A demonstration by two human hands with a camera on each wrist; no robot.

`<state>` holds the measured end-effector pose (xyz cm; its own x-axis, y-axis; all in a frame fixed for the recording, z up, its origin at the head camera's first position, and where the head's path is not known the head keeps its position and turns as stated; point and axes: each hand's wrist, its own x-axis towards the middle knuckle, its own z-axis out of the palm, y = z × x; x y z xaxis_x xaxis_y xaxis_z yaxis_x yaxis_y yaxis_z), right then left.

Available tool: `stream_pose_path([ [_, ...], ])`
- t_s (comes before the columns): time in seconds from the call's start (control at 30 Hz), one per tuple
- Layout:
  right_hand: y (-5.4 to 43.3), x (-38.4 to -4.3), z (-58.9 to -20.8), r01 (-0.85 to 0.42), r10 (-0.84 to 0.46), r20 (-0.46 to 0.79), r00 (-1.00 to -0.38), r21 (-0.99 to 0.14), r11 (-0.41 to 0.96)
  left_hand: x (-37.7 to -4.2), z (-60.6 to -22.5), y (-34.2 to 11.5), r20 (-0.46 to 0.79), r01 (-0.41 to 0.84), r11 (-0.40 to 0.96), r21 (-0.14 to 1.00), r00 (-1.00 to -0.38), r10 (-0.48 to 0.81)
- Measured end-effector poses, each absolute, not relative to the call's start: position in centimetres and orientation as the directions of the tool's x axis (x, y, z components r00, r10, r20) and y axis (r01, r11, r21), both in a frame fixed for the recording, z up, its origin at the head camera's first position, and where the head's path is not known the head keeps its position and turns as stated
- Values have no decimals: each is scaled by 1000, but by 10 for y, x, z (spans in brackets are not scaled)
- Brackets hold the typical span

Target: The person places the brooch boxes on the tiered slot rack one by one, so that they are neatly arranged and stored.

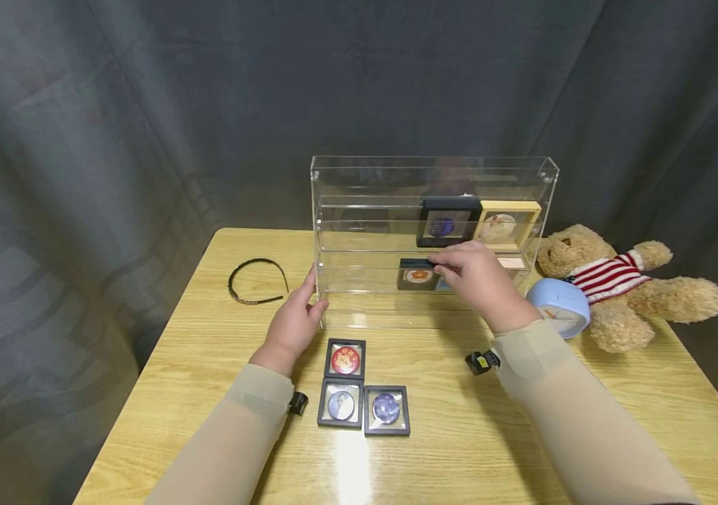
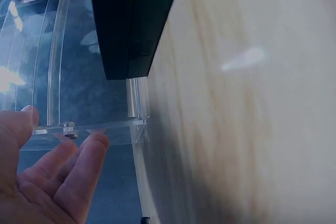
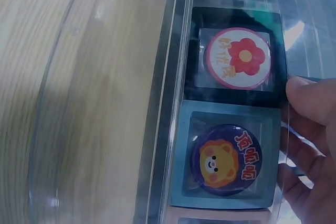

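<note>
A clear acrylic display shelf [image 1: 315, 210] stands on the table, its left end held by my left hand [image 1: 292, 324] with the thumb in front and fingers round the side wall. My right hand [image 1: 477, 279] reaches over the lower tier. Its thumb and fingers pinch the top edge of a black frame [image 3: 239, 95] containing a red-flower badge [image 3: 239, 57]. Beside that frame sits a light-blue frame [image 3: 226, 109] with a lion badge [image 3: 220, 159]; the right hand's fingers lie close to its top edge. A black frame [image 1: 449, 205] and a yellow frame [image 1: 510, 205] stand one tier up.
Three black-framed badges lie on the tabletop in front: a red one [image 1: 345, 360], a pale one [image 1: 341, 405] and a purple one [image 1: 387, 408]. A headband [image 1: 232, 284] lies left; a blue clock [image 1: 559, 306] and teddy bear [image 1: 617, 284] are right.
</note>
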<state>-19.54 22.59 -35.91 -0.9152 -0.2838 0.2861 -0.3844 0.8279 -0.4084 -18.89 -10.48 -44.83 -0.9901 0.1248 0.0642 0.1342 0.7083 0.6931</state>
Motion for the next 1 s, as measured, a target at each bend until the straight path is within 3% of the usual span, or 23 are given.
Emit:
stream_pose_path([
  [0.23, 230, -184, -360, -419, -303, 317, -899, -419, 806, -188, -446, -104, 64, 132, 705, 697, -991, 122],
  [0.43, 230, -166, -367, -504, -329, 432, -840, -396, 767, -188, -446, -104, 60, 132, 705, 697, -990, 126],
  [0.57, 224, -151, -377, -545, -372, 436, -820, -393, 741, -188, -446, -104, 50, 127, 709, 694, -991, 128],
  [0.7, 215, -135, -391, -554, -433, 357, -828, -401, 729, -187, -445, -104, 42, 126, 710, 692, -990, 135],
  [1.0, 198, -107, -427, -508, -548, 53, -835, -458, 729, -186, -445, -103, 44, 122, 712, 691, -991, 127],
])
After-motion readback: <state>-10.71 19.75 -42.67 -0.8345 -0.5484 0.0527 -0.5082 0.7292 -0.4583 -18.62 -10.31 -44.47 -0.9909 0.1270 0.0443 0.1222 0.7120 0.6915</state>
